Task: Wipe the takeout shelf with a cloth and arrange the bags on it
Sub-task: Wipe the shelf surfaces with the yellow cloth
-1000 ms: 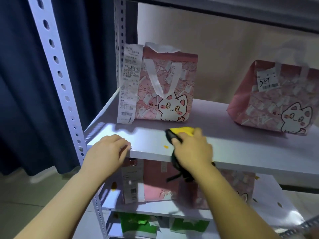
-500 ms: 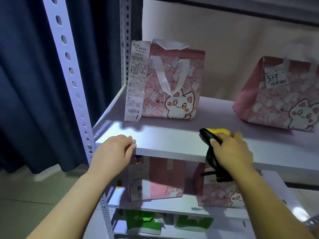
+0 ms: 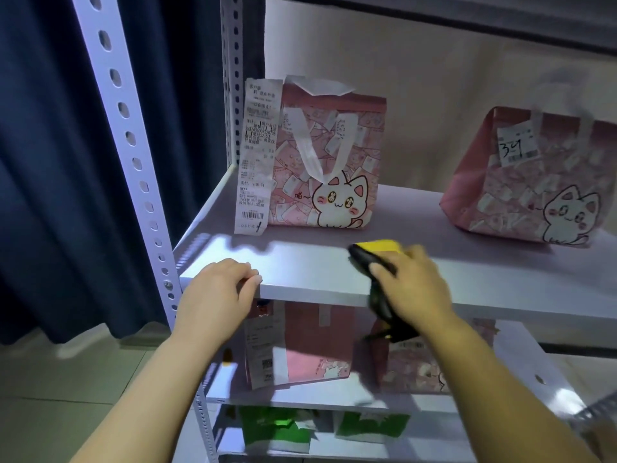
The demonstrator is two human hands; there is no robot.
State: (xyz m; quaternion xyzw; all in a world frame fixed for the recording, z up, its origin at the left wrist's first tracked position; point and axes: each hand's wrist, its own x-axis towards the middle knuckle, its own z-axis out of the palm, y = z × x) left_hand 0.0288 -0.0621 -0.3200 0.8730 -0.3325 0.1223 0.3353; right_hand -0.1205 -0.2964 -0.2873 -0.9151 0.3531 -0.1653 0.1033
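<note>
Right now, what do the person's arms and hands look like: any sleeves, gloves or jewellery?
Both arms are bare as far as the frame shows: no sleeve on the left forearm or the right forearm. The left hand and right hand wear no gloves, and no ring, watch or bracelet shows.

Along the left of your frame hangs a dark blue curtain point(image 3: 50, 162), falling in deep folds from the top edge down to the floor point(image 3: 66, 396). That floor is pale tile with faint joint lines, filling your lower left corner, where the curtain's hem meets it. Across the upper right you see a plain beige wall point(image 3: 434, 95). At bottom centre sit two green-and-white packages point(image 3: 273, 429) side by side, their print too blurred to read. At the lower right edge, a grey ribbed object point(image 3: 594, 409) is too blurred to identify.
</note>
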